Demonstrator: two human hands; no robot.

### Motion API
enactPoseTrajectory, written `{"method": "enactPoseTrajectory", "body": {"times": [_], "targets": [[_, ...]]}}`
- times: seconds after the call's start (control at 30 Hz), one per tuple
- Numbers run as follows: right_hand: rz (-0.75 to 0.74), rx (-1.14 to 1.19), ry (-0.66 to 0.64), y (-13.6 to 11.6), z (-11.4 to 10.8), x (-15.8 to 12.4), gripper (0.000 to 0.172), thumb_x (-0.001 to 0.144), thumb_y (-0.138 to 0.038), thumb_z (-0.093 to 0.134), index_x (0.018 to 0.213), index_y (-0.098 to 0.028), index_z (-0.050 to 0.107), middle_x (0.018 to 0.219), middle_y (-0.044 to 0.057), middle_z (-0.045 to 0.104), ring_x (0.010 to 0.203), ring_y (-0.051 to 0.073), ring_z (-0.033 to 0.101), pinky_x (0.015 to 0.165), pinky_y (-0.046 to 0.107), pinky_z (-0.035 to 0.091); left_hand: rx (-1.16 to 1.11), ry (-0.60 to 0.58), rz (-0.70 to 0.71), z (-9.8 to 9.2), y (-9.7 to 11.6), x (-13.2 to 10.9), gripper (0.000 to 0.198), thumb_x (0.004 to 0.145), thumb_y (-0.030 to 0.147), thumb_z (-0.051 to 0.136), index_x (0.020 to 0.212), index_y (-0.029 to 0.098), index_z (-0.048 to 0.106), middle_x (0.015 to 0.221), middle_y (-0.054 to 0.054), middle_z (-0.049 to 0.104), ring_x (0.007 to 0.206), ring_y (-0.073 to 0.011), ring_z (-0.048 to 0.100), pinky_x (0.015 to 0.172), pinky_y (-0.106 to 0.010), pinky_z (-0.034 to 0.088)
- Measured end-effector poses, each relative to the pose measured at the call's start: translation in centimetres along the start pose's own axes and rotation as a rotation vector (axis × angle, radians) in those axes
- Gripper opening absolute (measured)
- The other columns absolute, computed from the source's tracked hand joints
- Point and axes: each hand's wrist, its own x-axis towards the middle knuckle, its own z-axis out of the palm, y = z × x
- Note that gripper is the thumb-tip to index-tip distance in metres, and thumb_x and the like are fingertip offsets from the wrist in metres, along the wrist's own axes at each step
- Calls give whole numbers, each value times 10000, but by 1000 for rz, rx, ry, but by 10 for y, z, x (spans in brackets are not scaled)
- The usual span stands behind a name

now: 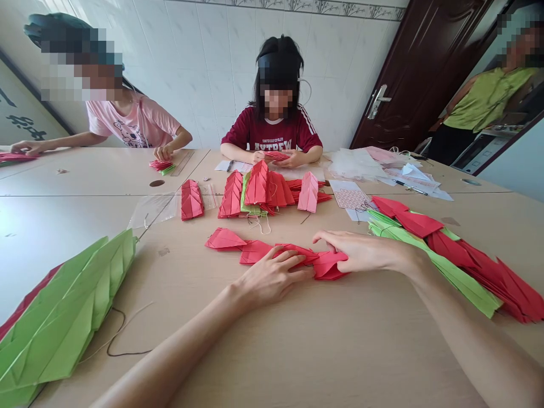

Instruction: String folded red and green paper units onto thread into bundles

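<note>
A row of overlapping folded red paper pieces point(257, 251) lies across the table in front of me. My left hand point(274, 275) rests over the middle of this row, its fingers spread and lying on the paper. At the right end, my right hand point(361, 249) grips the last red piece by its edge, the thumb low against it and the index finger arched above. Part of the row is hidden under my left fingers. Just beyond it stands a cluster of red and green folded paper point(259, 190) with a pink folded piece point(308, 192) leaning at its side.
Long green folded paper point(72, 317) lies at left, near loose cords point(121, 328). Stacked red and green strips point(450, 249) lie beside my right forearm. Across the table, two people handle folded paper; another stands by the door point(408, 73). Plastic bags point(357, 164) and papers lie far right.
</note>
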Motion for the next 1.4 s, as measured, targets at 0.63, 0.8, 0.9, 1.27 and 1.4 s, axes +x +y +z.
{"method": "enactPoseTrajectory", "body": {"times": [0.63,0.8,0.9,1.27,1.4], "targets": [[-207,102,241,-2,4,11,493,725,-100,443,1203,-220,437,927,38,592,787,168,556,652,241,393,-51,-12,-16,1,0,0,365,916,173,305,1234,252,466,1262,-70,508,1191,-219,423,994,-406,312],[-237,113,245,3,7,14,594,682,-19,399,1239,-225,400,916,38,586,837,166,550,687,242,395,-49,-13,-16,0,0,0,371,907,165,322,1241,248,458,1262,-72,509,1189,-220,426,995,-408,313],[-253,159,223,7,5,14,623,687,2,367,1266,-226,375,968,43,598,868,157,563,731,242,400,-42,-18,-15,-1,0,0,378,905,159,321,1252,235,450,1263,-69,508,1198,-224,413,1003,-404,307],[-158,279,113,18,-10,2,549,765,-104,316,1289,-258,374,1017,47,584,666,130,547,650,252,450,-25,13,-12,-1,-1,-1,391,876,132,346,1236,226,465,1300,-72,476,1193,-230,411,985,-392,336],[-149,242,62,26,-10,0,573,734,-105,337,1291,-236,379,945,48,588,623,132,514,590,242,433,-16,11,-18,0,-1,-1,378,879,146,349,1228,218,474,1292,-75,480,1181,-227,418,983,-388,337]]}}
